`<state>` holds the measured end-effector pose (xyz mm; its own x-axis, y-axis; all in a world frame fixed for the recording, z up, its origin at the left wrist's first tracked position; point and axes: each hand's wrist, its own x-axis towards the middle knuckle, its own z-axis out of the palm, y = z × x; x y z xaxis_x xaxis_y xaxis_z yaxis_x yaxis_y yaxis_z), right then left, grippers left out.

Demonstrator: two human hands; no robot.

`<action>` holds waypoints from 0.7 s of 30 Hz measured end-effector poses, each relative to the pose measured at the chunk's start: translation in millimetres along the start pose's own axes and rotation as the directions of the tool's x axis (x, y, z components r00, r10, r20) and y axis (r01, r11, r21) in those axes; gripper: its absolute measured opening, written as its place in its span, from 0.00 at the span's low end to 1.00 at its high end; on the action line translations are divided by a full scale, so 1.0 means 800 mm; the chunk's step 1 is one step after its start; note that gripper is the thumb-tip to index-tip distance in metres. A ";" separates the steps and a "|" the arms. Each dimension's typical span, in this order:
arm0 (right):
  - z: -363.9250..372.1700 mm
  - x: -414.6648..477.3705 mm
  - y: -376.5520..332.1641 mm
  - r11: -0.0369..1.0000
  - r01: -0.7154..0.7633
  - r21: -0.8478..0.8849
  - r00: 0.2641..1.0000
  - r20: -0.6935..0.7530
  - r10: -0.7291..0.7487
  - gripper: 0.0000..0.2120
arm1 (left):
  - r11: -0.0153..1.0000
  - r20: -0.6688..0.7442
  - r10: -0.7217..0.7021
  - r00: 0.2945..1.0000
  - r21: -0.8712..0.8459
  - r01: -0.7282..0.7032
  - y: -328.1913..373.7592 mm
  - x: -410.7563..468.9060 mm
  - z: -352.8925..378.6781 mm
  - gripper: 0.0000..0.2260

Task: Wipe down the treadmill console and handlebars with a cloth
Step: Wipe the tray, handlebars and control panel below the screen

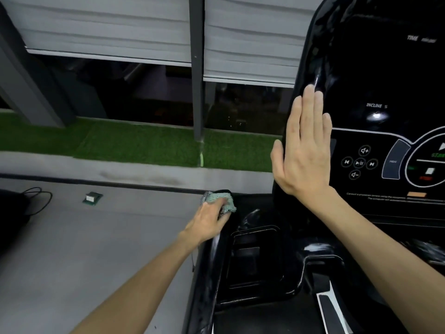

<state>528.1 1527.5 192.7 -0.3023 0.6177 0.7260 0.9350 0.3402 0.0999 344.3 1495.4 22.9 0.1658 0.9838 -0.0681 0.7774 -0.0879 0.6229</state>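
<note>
Grey floor [96, 242] bg; L hand [207, 222] grips cloth [219, 199] at console [375, 68] edge, R hand [305, 153] flat, fingers together.

Grey blinds [108, 25] hang at eleven o'clock over dark window glass [144, 92]. A green turf strip [134, 145] lies at nine o'clock, grey floor [96, 237] at eight.

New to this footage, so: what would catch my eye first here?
The right hand, fingers straight, lies flat at the left edge of the black console. Lower down, the left hand grips a green cloth against the treadmill's left rim.
</note>
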 end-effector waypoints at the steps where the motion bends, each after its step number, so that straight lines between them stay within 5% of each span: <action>1: 0.000 0.000 0.000 1.000 -0.003 0.000 1.000 -0.002 0.003 0.34 | 1.000 0.009 -0.008 1.000 -0.022 0.008 -0.003 -0.006 0.002 0.16; 6: 0.002 0.000 -0.001 1.000 -0.011 0.001 1.000 -0.013 0.011 0.34 | 0.999 -0.048 -0.016 0.999 -0.046 0.014 -0.010 0.008 -0.005 0.20; 8: 0.002 0.000 -0.002 1.000 -0.010 0.000 1.000 -0.020 0.010 0.34 | 1.000 -0.095 -0.002 0.996 -0.026 0.000 -0.013 0.022 -0.002 0.12; 13: 0.003 0.000 -0.001 1.000 -0.009 -0.006 1.000 -0.025 0.009 0.34 | 0.992 0.151 -0.059 0.987 0.119 0.041 -0.012 0.045 0.036 0.26; 21: 0.007 0.001 0.000 1.000 -0.005 0.001 0.998 -0.055 0.005 0.34 | 0.988 0.078 0.009 0.997 0.155 -0.021 -0.023 0.067 0.054 0.24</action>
<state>526.5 1531.5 189.6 -0.2871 0.5794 0.7628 0.9363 0.3378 0.0959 364.8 1542.8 -26.0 0.2193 0.9678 -0.1233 0.8584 -0.1313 0.4959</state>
